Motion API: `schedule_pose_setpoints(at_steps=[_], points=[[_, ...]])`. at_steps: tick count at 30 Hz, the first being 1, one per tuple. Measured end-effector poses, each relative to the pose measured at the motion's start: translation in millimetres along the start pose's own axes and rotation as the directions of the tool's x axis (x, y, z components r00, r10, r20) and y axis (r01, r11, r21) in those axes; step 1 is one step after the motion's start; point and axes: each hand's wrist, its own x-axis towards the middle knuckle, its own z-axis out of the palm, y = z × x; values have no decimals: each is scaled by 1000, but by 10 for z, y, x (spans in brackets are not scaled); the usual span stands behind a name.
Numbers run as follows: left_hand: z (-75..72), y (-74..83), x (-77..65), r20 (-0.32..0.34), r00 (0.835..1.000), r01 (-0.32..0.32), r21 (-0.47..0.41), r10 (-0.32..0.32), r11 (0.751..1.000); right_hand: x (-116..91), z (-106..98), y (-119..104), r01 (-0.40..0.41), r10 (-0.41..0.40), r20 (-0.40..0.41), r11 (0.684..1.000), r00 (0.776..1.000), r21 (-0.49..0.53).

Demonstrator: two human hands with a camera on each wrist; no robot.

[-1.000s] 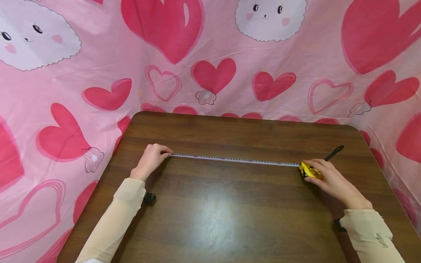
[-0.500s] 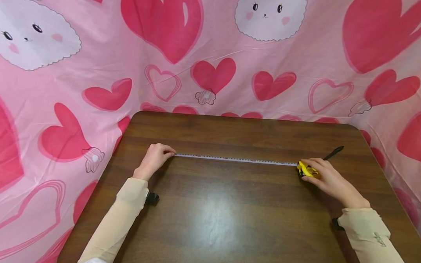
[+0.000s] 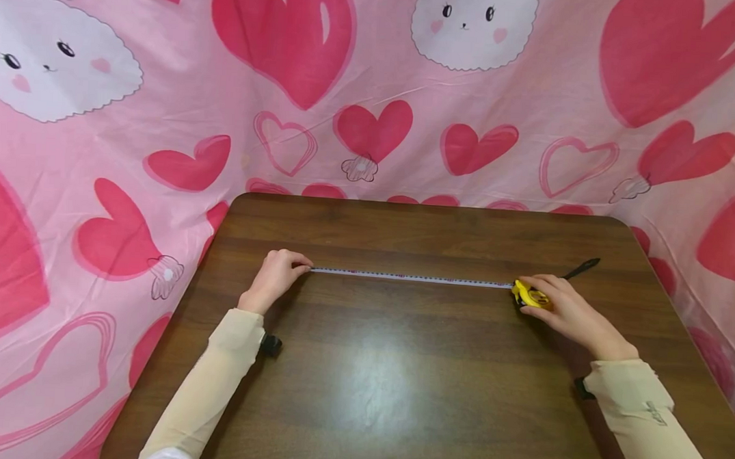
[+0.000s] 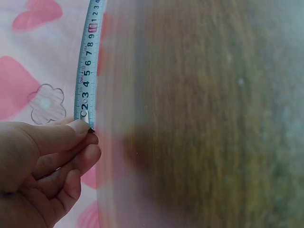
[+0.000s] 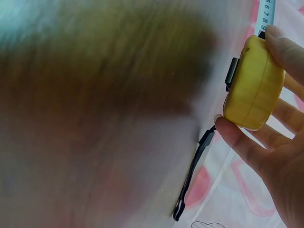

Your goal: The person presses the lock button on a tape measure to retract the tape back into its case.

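A tape measure (image 3: 532,297) with a yellow case is in my right hand (image 3: 570,312), gripped between thumb and fingers. Its white blade (image 3: 402,277) runs out straight to the left, above the brown table. At the far end, my left hand (image 3: 274,277) pinches the blade's tip between thumb and forefinger. The left wrist view shows the printed numbers on the blade (image 4: 88,71) starting right beside the thumb. In the right wrist view the case (image 5: 256,83) stands on edge between the fingers, and a black wrist strap (image 5: 192,173) hangs from it.
The brown wooden table (image 3: 361,366) has rounded far corners. Pink cloth (image 3: 470,124) printed with hearts and white faces hangs behind it and along both sides. Small black cameras (image 3: 271,345) sit at the wrists, over beige sleeves.
The case in my right hand has moved left and my left hand has shifted slightly right, so the stretch of blade between them is shorter. Both hands keep their hold.
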Motion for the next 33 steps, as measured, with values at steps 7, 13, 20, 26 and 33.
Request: schedule_pose_setpoints(at_steps=[7,13,20,26,33], points=[[44,29,33,6,1000,-13,-8,13,1000,15,15,-40,-19,18,26,1000,999,11],[88,80,53,13,1000,-21,-11,21,1000,22,12,-70,-22,21,37,1000,999,22],[140,140,75,14,999,-37,2,37,999,33,21,-83,-27,25,45,999,999,29],[171,201,88,26,999,-45,-17,45,999,42,29,-95,-27,25,49,999,998,27],[208,231,101,26,998,-54,-19,55,998,64,32,-111,-31,29,60,999,998,33]])
